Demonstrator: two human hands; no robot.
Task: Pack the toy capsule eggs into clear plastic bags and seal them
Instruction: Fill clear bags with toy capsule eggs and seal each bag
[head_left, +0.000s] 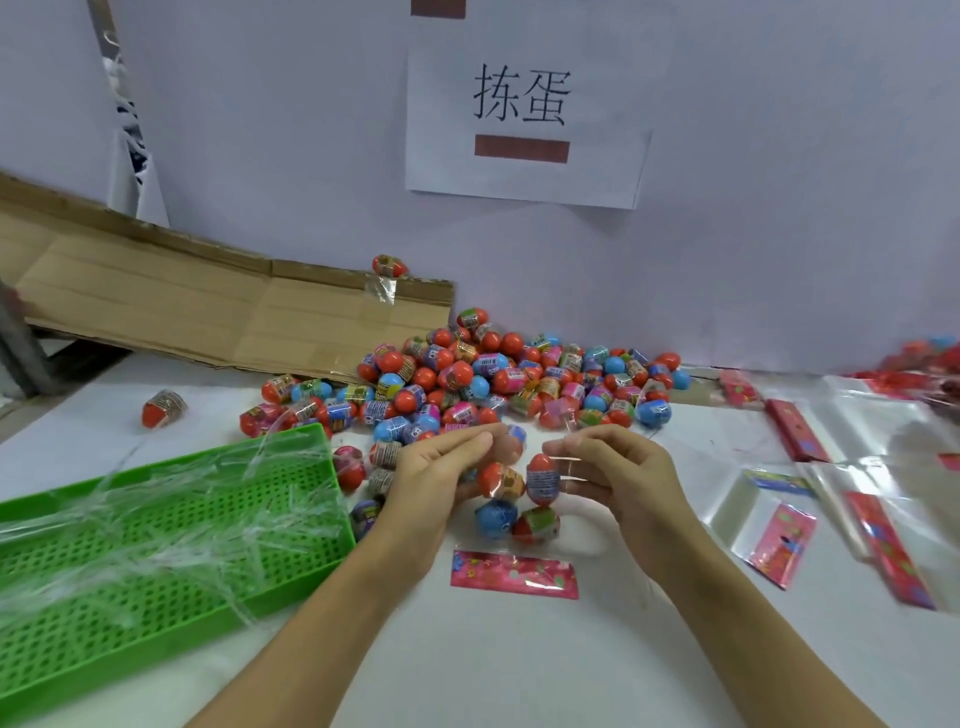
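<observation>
A clear plastic bag (519, 540) with a pink printed header card (514, 574) lies on the white table in front of me, its mouth facing away. Several capsule eggs sit inside it, among them a blue egg (496, 518) and a red egg (542, 479). My left hand (436, 486) pinches the left side of the bag's mouth. My right hand (618, 480) pinches the right side. A big pile of red, blue and pink capsule eggs (509, 384) lies just beyond my hands.
A green perforated tray (156, 561) with crumpled clear film fills the left. Flattened cardboard (208, 306) leans at the back left, with one egg (389, 266) on its edge. Empty bags with pink headers (784, 543) lie at the right. A stray egg (163, 409) sits far left.
</observation>
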